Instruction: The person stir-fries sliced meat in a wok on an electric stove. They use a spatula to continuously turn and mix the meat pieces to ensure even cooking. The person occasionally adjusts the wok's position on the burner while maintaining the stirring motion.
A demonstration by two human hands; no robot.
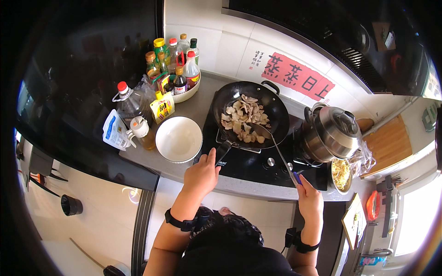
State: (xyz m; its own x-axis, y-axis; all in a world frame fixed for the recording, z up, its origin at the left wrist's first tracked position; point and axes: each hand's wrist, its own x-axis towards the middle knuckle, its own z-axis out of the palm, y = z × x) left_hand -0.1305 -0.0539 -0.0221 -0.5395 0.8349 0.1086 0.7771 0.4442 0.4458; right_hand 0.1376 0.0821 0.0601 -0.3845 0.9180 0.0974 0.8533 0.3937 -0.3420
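Observation:
A black wok (224, 103) stands on the left burner of a black glass cooktop (248, 169). Pale sliced meat (245, 112) lies inside it. My left hand (202, 174) grips the end of the wok's black handle (223, 151), with the index finger stretched along it. In my right hand (309, 196) is a long metal spatula (283, 157) with a blue-purple grip. The spatula's blade rests among the meat slices at the near right of the wok. A white bowl (179, 139) with nothing in it sits left of the handle.
Several sauce bottles (179, 82) stand in a basket at the back left. Nearer are an oil jug (133, 105) and a pouch (117, 131). A lidded steel pot (324, 134) occupies the right burner. Beside it is a bowl of bean sprouts (341, 174). The range hood (304, 41) hangs above.

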